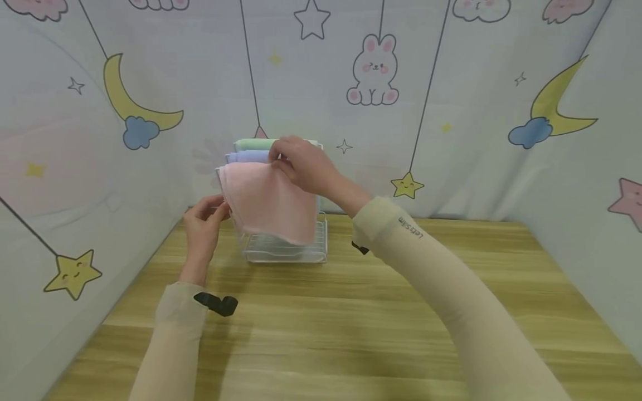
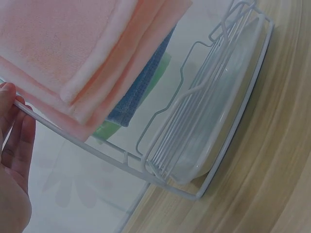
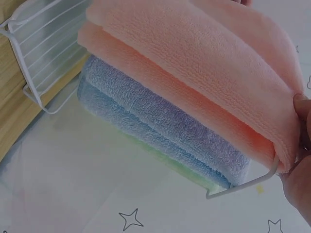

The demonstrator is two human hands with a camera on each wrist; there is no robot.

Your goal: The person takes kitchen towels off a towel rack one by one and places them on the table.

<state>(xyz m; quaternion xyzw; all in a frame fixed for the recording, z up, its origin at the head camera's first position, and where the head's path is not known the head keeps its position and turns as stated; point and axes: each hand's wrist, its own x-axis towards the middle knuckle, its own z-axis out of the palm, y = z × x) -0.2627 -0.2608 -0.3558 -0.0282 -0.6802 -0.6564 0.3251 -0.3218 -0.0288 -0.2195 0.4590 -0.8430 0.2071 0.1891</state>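
A pink towel hangs folded over the front bar of a white wire rack. My right hand pinches its top edge, and the right wrist view shows the thumb pressed against the pink pile. Behind it hang a blue towel and a green towel, each over a bar. At the rack's left side, my left hand holds the white wire upright between thumb and fingers, plainest in the left wrist view. The pink towel hides much of the rack behind it in the head view.
The rack's wire base, with a pale tray in it, stands on a wood-grain table near the back edge. A printed cloth backdrop rises close behind the rack and along both sides of the table.
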